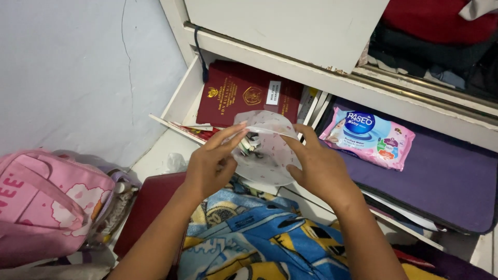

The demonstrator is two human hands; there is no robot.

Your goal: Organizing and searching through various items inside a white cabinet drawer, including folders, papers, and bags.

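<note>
Above open drawer: small-item-filled pouch

The small pouch is translucent white with tiny pink marks spread over it. The folders in the drawer are dark red with gold emblems and one white label. The wet-wipes pack is pink and light blue with a dark blue round mark. It lies on a purple folder. The backpack is pink with white patches. The blanket is blue and yellow with cartoon figures. The wall is pale blue-grey.
</note>
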